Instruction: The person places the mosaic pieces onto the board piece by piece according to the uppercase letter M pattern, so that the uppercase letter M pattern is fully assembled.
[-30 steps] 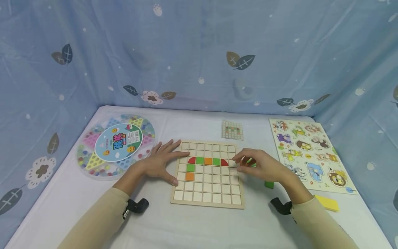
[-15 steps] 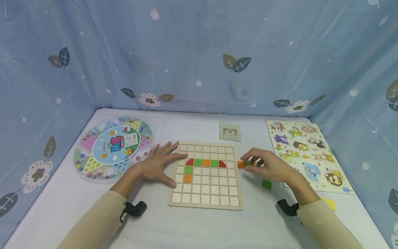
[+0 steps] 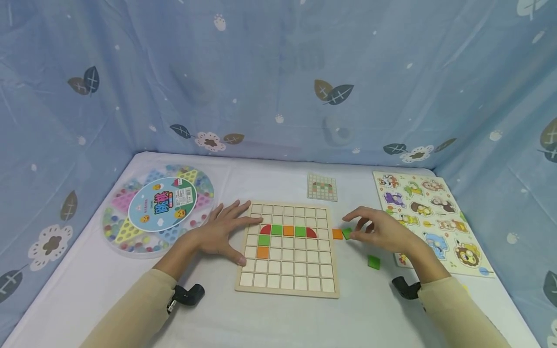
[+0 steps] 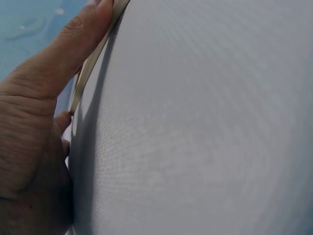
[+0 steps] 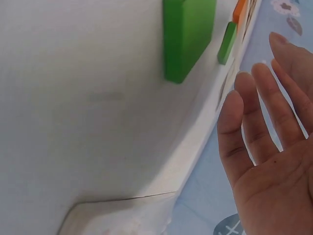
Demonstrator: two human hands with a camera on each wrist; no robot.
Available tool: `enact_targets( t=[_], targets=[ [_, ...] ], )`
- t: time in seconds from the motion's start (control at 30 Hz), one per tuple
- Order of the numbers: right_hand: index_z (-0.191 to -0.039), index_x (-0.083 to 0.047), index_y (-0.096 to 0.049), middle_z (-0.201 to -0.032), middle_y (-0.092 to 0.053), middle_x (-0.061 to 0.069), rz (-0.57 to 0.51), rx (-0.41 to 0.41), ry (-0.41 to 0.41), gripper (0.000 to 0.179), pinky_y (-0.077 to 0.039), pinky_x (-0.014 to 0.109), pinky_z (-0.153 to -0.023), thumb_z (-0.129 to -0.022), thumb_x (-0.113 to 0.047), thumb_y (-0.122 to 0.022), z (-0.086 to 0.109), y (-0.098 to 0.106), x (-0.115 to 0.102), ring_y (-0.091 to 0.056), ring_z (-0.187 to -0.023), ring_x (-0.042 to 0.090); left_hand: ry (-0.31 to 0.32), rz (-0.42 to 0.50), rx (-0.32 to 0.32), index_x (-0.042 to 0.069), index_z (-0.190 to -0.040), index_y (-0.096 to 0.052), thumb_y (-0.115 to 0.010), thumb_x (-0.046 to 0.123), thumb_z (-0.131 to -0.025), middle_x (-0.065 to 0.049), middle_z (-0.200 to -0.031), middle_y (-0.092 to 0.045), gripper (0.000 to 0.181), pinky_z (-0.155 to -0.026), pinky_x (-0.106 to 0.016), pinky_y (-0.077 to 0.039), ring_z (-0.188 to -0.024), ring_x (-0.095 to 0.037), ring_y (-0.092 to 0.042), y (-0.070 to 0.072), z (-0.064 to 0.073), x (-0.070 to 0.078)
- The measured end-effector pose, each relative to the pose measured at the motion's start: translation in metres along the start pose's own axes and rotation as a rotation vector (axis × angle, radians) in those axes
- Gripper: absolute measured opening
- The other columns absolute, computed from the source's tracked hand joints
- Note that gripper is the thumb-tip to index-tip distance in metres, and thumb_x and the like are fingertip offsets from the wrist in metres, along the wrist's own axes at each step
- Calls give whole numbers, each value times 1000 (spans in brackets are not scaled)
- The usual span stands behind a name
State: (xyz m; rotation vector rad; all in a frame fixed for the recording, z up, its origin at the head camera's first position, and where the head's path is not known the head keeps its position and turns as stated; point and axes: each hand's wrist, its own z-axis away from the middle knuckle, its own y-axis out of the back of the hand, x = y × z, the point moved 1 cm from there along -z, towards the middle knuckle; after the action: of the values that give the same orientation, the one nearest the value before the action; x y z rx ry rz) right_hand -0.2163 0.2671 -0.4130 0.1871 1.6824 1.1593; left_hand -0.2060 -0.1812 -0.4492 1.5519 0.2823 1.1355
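A wooden grid board (image 3: 287, 281) lies flat on the white table. Red quarter-round pieces (image 3: 311, 233) end a row of green and orange tiles; below its left end sit a green tile (image 3: 264, 240) and an orange tile (image 3: 262, 252). My left hand (image 3: 217, 235) rests spread against the board's left edge, its thumb (image 4: 80, 36) touching the rim. Off the right edge lie a loose orange tile (image 3: 337, 234) and a green tile (image 3: 346, 233). Beside them hovers my right hand (image 3: 380, 233), thumb and forefinger apart, holding nothing. Another green tile (image 3: 373, 262) lies nearer me.
Behind the board is a small pattern card (image 3: 322, 187). A round marble game box (image 3: 163, 205) stands at left, an animal puzzle board (image 3: 428, 212) at right. Something yellow (image 3: 465, 288) is mostly hidden by my right sleeve. A blue patterned curtain encloses the table.
My right hand came away from the board's right side and let go of the orange and green tiles, which now lie beside the edge. The left hand stayed in place.
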Motion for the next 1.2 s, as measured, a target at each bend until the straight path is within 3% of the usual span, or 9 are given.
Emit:
enact_targets(
  t=[0.17,0.43,0.67,1.2],
  targets=[
    [-134,-13,-65,-129,-66,8,-8,-11,-32,44,-59,32,-78,-92,-11,-78,-1,0,7,-67,-94,13,6,0,-2,39,-157,-42,-84,74,-63,-5,-174,-6,108,-120,-71,5,-159,-38,1,0,0,-1],
    [-136,-17,-64,-119,-70,2,-4,-42,-75,48,-60,31,-82,-91,-15,-80,-2,-2,13,-67,-97,15,12,1,-6,39,-157,-41,-84,75,-63,-4,-174,-6,109,-121,-69,5,-160,-36,2,-1,-1,-1],
    [-134,-19,-66,-125,-69,-1,13,-41,-93,48,-59,29,-83,-89,-16,-82,-2,-2,12,-66,-100,17,6,0,-6,40,-157,-41,-83,75,-64,-4,-174,-5,108,-121,-70,5,-160,-36,2,-2,-3,-2],
    [-129,-11,-67,-107,-67,-2,53,-56,-33,38,-56,30,-79,-92,-6,-76,-2,-8,4,-63,-96,17,14,-10,-18,39,-158,-40,-83,76,-63,-4,-174,-5,110,-121,-69,5,-160,-36,3,0,-1,-2]
  ],
)
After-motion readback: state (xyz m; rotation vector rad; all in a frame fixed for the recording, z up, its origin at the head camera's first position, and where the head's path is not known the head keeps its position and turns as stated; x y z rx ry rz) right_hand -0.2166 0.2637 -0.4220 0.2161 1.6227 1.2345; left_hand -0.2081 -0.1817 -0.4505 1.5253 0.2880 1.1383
